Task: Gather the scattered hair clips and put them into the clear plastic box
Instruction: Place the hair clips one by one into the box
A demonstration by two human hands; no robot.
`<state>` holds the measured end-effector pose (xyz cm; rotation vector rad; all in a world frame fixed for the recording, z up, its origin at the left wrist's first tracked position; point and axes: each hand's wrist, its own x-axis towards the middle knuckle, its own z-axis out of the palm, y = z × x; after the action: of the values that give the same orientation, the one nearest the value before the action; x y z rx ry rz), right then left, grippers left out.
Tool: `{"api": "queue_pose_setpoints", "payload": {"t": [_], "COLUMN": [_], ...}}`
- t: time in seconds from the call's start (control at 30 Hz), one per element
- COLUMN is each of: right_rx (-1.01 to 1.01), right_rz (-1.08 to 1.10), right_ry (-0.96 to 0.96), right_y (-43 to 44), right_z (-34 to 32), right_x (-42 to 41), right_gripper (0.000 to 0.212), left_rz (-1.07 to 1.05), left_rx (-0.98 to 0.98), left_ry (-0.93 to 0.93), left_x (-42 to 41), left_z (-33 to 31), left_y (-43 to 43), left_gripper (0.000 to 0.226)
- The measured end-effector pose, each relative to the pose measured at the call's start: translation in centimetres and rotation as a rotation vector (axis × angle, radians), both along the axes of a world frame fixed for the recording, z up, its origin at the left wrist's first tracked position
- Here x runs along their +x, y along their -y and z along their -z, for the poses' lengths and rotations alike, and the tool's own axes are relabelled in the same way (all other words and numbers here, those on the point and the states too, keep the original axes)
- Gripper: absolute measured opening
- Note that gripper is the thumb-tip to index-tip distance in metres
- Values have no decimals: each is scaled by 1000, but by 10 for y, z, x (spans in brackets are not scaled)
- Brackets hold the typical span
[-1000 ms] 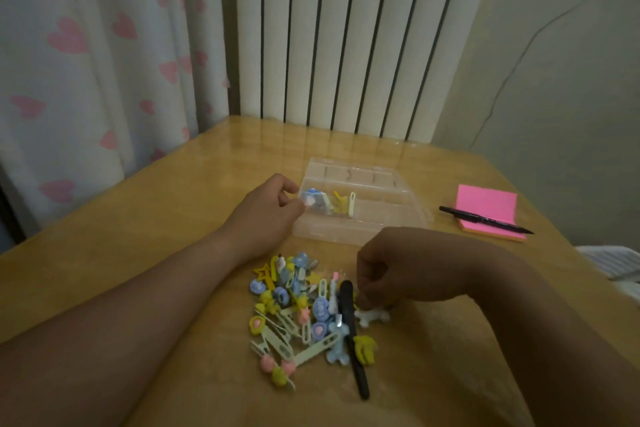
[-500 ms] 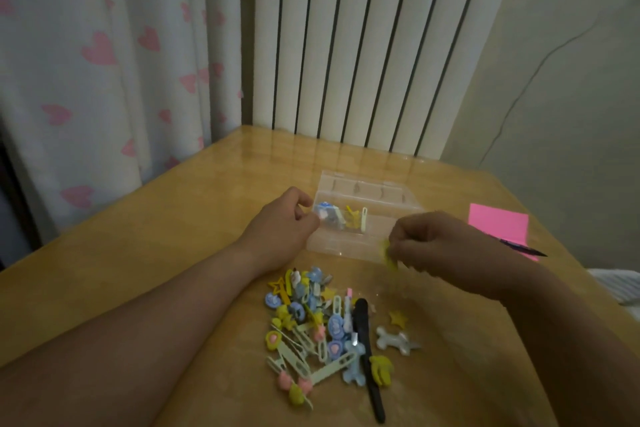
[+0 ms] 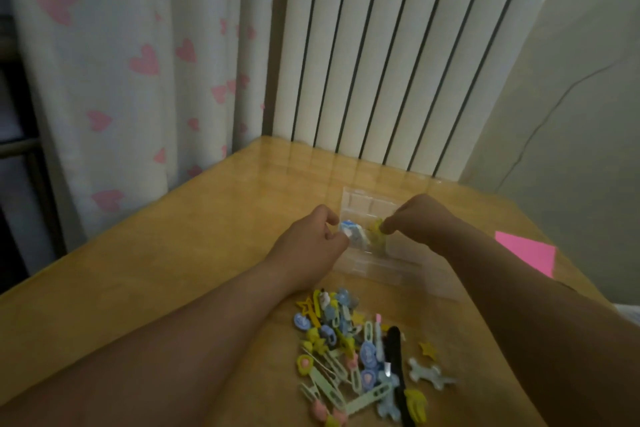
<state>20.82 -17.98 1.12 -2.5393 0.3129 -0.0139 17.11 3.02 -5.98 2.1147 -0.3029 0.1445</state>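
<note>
A clear plastic box [image 3: 391, 258], shallow and see-through with small dividers, sits mid-table. Over it, the right hand [image 3: 420, 222] pinches a yellow clip [image 3: 375, 227]. The left hand [image 3: 310, 244] curls at the box's nine o'clock rim beside blue-and-white clips [image 3: 351, 234]; what it grips is unclear. A pile of pastel clips [image 3: 346, 354] lies at the box's six o'clock.

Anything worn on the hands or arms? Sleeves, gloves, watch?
Nothing visible. The left hand and right hand are bare: no gloves, rings or watch. Both forearms are uncovered to the frame edge, no sleeve in view. Dim light may hide small marks.
</note>
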Motion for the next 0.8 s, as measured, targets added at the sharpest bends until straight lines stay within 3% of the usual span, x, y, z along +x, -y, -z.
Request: {"api": "queue_pose_setpoints", "payload": {"t": [0.2,0.47,0.53,0.6,0.7,0.8], "right_rx": [-35,66,110,142,55,-23], "right_rz": [4,-134,-233,-356,-533,-642], "right_ry": [58,560,508,333,29,-128], "right_y": [5,18,17,19,24,34], "right_z": [5,8,7,6,6,8], "right_x": [-10,-90,-111,-125,-131,-129], "right_gripper": [27,30,29,28,16,8], "left_rz": [2,-10,-19,-32,-49,-47], "left_rx": [21,30,23,20,8,5], "left_ry": [6,15,26,40,53,53], "left_x": [-1,-4,-5,-6,-6,-7], "left_z": [-2,-5,-6,-7,-5,-5], "left_y": [0,1,2,3,1,1], "left_gripper": [31,31,32,33,34,33]}}
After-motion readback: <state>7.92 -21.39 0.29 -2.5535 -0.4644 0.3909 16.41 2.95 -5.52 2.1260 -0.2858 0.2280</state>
